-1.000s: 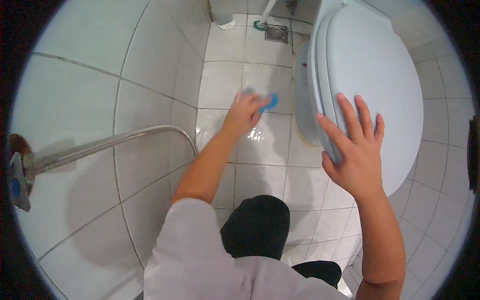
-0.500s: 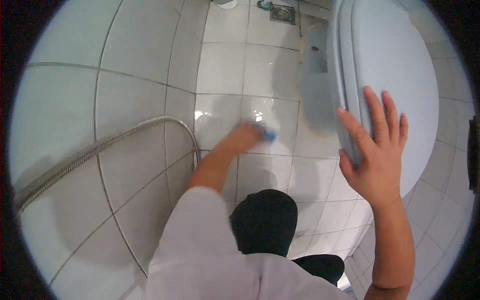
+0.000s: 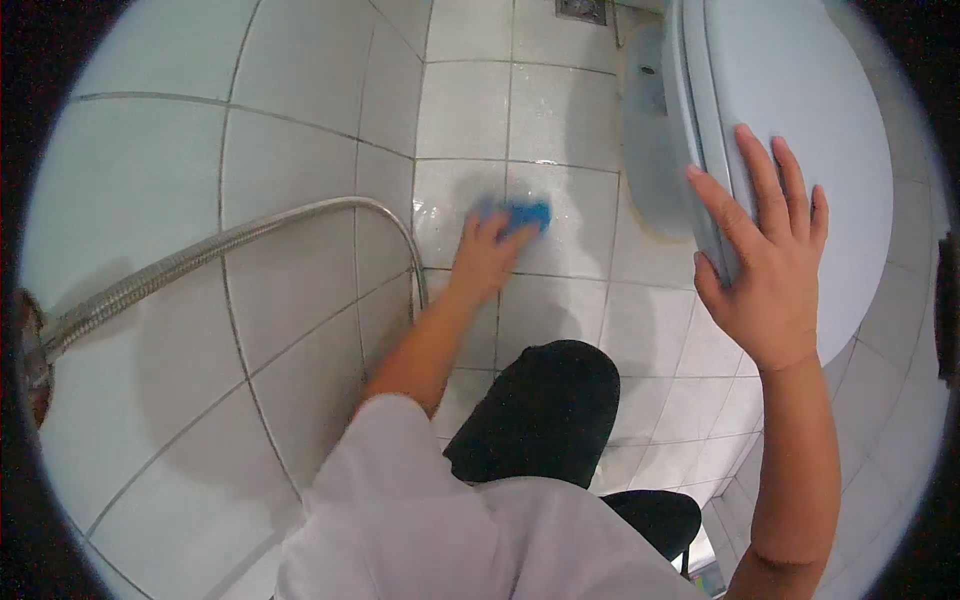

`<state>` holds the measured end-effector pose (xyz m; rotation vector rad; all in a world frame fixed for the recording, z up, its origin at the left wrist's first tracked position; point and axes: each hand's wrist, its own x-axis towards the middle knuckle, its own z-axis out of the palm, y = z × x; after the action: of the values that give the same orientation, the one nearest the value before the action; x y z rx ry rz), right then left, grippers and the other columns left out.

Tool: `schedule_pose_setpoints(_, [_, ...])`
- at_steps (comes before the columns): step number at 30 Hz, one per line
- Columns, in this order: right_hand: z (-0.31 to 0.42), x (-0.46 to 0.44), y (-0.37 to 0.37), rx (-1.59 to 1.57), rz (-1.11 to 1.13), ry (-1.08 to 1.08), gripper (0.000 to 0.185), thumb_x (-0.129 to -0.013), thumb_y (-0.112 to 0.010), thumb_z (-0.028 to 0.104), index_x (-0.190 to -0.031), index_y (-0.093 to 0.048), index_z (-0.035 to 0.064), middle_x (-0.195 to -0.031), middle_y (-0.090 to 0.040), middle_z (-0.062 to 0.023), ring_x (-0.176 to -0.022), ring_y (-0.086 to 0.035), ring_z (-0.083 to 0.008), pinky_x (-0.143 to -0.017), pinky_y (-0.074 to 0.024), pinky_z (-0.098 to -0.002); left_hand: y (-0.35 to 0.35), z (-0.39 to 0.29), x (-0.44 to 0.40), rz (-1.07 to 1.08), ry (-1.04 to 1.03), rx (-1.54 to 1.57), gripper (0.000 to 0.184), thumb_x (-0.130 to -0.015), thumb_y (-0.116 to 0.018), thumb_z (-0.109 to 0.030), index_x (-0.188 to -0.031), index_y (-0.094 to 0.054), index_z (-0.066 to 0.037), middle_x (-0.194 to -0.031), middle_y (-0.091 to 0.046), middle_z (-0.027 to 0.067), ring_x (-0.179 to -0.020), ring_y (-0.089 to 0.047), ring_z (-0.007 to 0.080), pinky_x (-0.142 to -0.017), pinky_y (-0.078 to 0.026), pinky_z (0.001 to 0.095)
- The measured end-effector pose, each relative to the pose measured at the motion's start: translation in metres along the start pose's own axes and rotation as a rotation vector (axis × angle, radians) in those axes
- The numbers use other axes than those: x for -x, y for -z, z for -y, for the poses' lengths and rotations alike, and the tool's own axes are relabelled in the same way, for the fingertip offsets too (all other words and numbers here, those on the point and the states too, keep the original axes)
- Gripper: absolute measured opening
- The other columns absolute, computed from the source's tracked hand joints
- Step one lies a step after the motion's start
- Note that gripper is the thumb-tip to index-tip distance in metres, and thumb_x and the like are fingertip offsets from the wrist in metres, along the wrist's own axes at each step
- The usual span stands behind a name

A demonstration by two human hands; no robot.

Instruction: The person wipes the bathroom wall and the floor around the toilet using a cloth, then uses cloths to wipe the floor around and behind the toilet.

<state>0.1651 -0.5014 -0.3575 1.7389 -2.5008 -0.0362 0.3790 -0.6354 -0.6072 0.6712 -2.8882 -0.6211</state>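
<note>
Many pale tiles make up the floor (image 3: pixel 560 110) ahead of the left fingers (image 3: pixel 492 228), with thin grey lines between them and wet glints around the fingers. A tiled wall (image 3: pixel 300 180) rises to the left of these fingers, and a ribbed metal hose (image 3: pixel 250 230) arcs across it, bending down close by the left forearm. Well ahead of the left fingers, at the upper edge of the view, a square drain (image 3: pixel 582 10) is set in the floor. Off to their right stands the toilet base (image 3: pixel 650 145); the lowered toilet lid (image 3: pixel 800 80) lies beneath the right fingers (image 3: pixel 760 185).

The blue item (image 3: pixel 528 214) is at the tips of the left fingers, low over the floor; whether it touches the tiles cannot be told. Its visible length runs side to side, across the line of the forearm, with the brighter end pointing right, toward the toilet base. Blur hides its exact outline.

The left hand (image 3: pixel 486 258) reaches forward and slightly right from a pale sleeve (image 3: pixel 390 430), back upward, its fingers curled around the blue item. The right hand (image 3: pixel 768 285) grasps nothing: its fingers fan out over the lid, thumb at the near-left edge. Behind the left fingers, toward the body, is a dark-clothed knee (image 3: pixel 560 400).
</note>
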Motion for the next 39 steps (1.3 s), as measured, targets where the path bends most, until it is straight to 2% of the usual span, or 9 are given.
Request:
schedule_pose_setpoints(4, [0.001,0.002,0.0,0.002,0.001,0.001,0.067,-0.055,-0.066,0.008,-0.116,-0.052,0.0314,-0.138,-0.031,0.0005,-0.128,-0.026,-0.0275,-0.099,-0.0211,-0.0565,-0.056,0.011,0.155,0.493,-0.098,-0.054,0.039,-0.078,-0.052,-0.018,-0.113,-0.054,-0.033,-0.119,-0.047,0.01,-0.111,-0.041,0.0333,-0.097,-0.031,0.0468])
schedule_pose_setpoints(9, [0.0,0.002,0.002,0.059,0.023,0.007,0.068,-0.055,-0.065,0.007,-0.116,-0.052,0.0314,-0.139,-0.031,-0.0011,-0.128,-0.026,-0.0288,-0.099,-0.0215,-0.0553,-0.037,0.033,0.098,0.783,-0.231,-0.027,0.038,-0.082,-0.047,-0.018,-0.114,-0.052,-0.037,-0.122,-0.046,0.0094,-0.114,-0.041,0.03,-0.097,-0.029,0.0483])
schedule_pose_setpoints(12, [0.002,0.007,0.009,0.089,0.04,0.006,0.07,-0.054,-0.064,0.002,-0.117,-0.051,0.0301,-0.139,-0.03,-0.0035,-0.13,-0.024,-0.0283,-0.103,-0.0184,-0.0498,-0.064,0.065,-0.003,0.134,-0.027,-0.247,0.031,-0.081,-0.049,-0.021,-0.108,-0.057,-0.034,-0.116,-0.051,0.0112,-0.108,-0.045,0.0334,-0.096,-0.031,0.048])
schedule_pose_setpoints(15, [-0.001,0.012,0.014,0.111,0.003,0.029,0.071,-0.055,-0.063,0.002,-0.118,-0.051,0.0302,-0.139,-0.03,-0.0034,-0.13,-0.023,-0.0278,-0.104,-0.0191,-0.0492,-0.043,0.077,-0.131,-0.124,0.225,-0.19,0.032,-0.079,-0.051,-0.016,-0.108,-0.059,-0.024,-0.109,-0.051,0.0158,-0.098,-0.048,0.0348,-0.09,-0.036,0.0463])
schedule_pose_setpoints(20, [0.005,0.018,0.009,0.103,0.011,0.014,0.07,-0.055,-0.063,0.003,-0.118,-0.051,0.0304,-0.14,-0.03,-0.0032,-0.13,-0.023,-0.0287,-0.103,-0.0193,-0.0512,0.021,0.047,-0.182,-0.661,0.087,0.15,0.029,-0.076,-0.052,-0.01,-0.103,-0.06,-0.016,-0.096,-0.052,0.0174,-0.094,-0.046,0.0333,-0.081,-0.037,0.0442])
schedule_pose_setpoints(24, [0.0,-0.002,0.002,0.03,-0.02,0.025,0.069,-0.054,-0.065,0.009,-0.118,-0.051,0.0299,-0.139,-0.031,-0.0015,-0.128,-0.025,-0.0287,-0.098,-0.0209,-0.0555,0.018,0.016,-0.063,-0.555,0.391,0.35,0.04,-0.078,-0.058,-0.007,-0.116,-0.052,-0.018,-0.111,-0.042,0.02,-0.103,-0.039,0.0348,-0.091,-0.032,0.0439])
schedule_pose_setpoints(30, [0.0,-0.01,0.008,0.014,0.032,-0.029,0.069,-0.053,-0.065,0.007,-0.117,-0.051,0.0308,-0.139,-0.031,-0.0012,-0.129,-0.025,-0.0287,-0.1,-0.0188,-0.0558,-0.081,0.022,0.103,-0.178,0.753,0.018,0.058,-0.078,-0.057,-0.013,-0.131,-0.033,-0.009,-0.132,-0.026,0.0239,-0.122,-0.025,0.04,-0.101,-0.018,0.0535])
schedule_pose_setpoints(36, [-0.008,-0.014,0.004,0.054,0.061,-0.024,0.069,-0.052,-0.065,0.006,-0.115,-0.053,0.0299,-0.139,-0.031,-0.0033,-0.128,-0.025,-0.0302,-0.1,-0.0186,-0.0545,-0.073,0.053,-0.022,-0.322,0.795,-0.08,0.065,-0.076,-0.057,-0.011,-0.132,-0.027,-0.001,-0.133,-0.029,0.0203,-0.125,-0.025,0.0385,-0.102,-0.019,0.049])
schedule_pose_setpoints(39, [-0.009,-0.012,0.008,0.063,0.053,-0.017,0.068,-0.052,-0.064,0.006,-0.115,-0.053,0.0299,-0.138,-0.032,-0.0046,-0.128,-0.026,-0.0309,-0.099,-0.0189,-0.0544,-0.067,0.1,-0.139,-0.495,0.847,-0.146,0.047,-0.076,-0.055,-0.013,-0.122,-0.043,-0.006,-0.128,-0.039,0.0159,-0.121,-0.034,0.0333,-0.097,-0.028,0.0483])
